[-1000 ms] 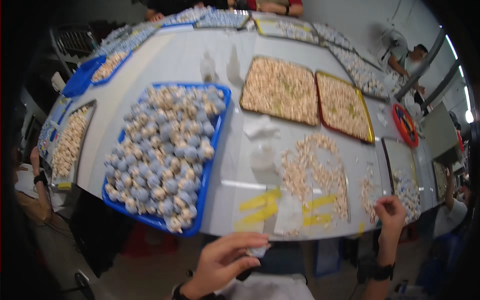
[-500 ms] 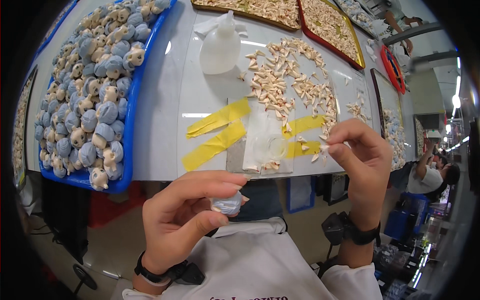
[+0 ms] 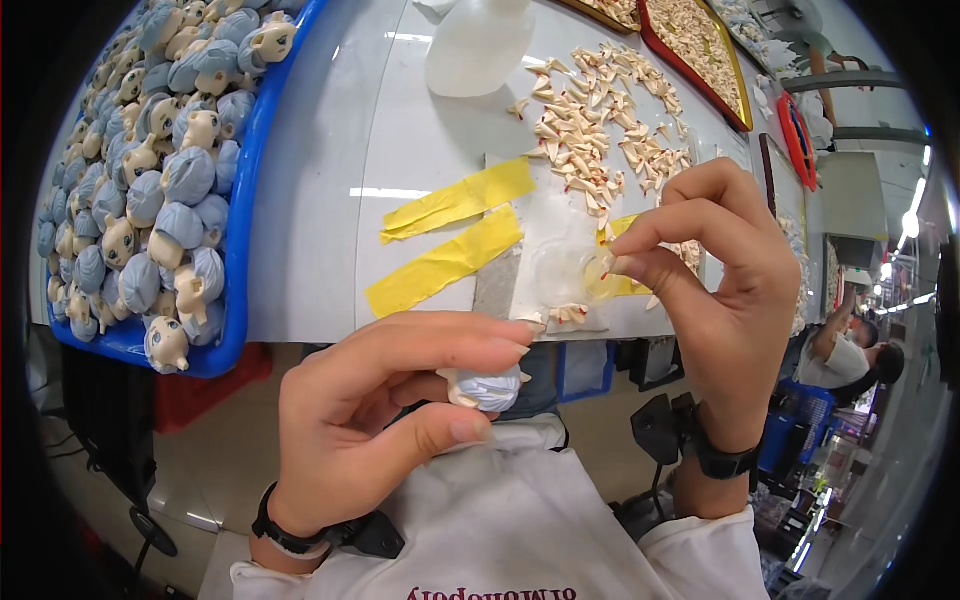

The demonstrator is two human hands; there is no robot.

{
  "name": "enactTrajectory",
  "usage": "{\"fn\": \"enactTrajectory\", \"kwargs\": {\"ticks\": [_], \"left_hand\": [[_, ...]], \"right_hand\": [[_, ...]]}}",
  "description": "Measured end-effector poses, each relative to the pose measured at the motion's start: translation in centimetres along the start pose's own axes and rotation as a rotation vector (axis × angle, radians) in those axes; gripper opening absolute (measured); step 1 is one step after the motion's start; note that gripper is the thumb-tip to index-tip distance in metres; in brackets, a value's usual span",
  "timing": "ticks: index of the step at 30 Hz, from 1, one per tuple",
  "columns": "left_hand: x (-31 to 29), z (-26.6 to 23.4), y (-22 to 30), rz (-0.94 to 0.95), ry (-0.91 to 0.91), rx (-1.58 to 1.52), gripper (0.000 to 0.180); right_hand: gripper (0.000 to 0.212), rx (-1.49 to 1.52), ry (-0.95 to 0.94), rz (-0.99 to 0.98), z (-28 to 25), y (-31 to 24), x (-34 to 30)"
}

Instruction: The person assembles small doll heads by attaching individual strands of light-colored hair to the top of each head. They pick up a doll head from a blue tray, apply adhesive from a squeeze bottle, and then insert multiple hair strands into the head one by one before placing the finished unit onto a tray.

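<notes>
Near the table's front edge, my left hand [image 3: 365,400] is closed on a small doll head [image 3: 490,391] with pale blue moulded hair, pinched between thumb and fingers. My right hand [image 3: 715,270] pinches a small cream pointed piece [image 3: 605,268] with a red tip, mostly hidden by the fingertips. That piece is at a round clear dish [image 3: 556,284]; whether it touches the dish I cannot tell. Many similar cream pointed pieces [image 3: 575,150] lie loose on the table beyond the dish, a few [image 3: 568,314] just in front of it.
A blue tray [image 3: 240,230] of blue-haired doll heads stands at the left. Yellow tape strips [image 3: 445,260] cross the table beside the dish. A translucent bottle [image 3: 480,50] stands farther back. Trays of cream pieces [image 3: 695,50] line the far right, with people [image 3: 845,350] beyond.
My right hand has moved left to the clear dish with the pointed piece. My left hand has shifted slightly right, and the doll head has turned in its fingers. The view has shifted too.
</notes>
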State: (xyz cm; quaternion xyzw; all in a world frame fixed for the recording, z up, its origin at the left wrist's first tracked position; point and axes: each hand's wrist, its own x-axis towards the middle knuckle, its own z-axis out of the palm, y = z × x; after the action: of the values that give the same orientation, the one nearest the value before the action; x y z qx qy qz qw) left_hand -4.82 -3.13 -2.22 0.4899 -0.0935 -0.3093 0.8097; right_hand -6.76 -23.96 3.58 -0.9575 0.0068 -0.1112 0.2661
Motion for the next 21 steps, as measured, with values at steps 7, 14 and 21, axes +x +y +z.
{"fn": "enactTrajectory", "kwargs": {"ticks": [7, 14, 21], "left_hand": [[0.5, 0.2, -1.1, 0.239, -0.065, 0.075, 0.035], [0.1, 1.5, 0.2, 0.041, -0.058, 0.052, 0.039], [0.1, 2.2, -0.6, 0.255, -0.113, 0.188, 0.042]], "right_hand": [[0.017, -0.050, 0.021, -0.090, 0.3, -0.3, 0.0], [0.019, 0.364, 0.058, -0.065, -0.6, -1.1, -2.8], [0.018, 0.672, 0.070, 0.014, 1.7, -2.1, -5.9]]}}
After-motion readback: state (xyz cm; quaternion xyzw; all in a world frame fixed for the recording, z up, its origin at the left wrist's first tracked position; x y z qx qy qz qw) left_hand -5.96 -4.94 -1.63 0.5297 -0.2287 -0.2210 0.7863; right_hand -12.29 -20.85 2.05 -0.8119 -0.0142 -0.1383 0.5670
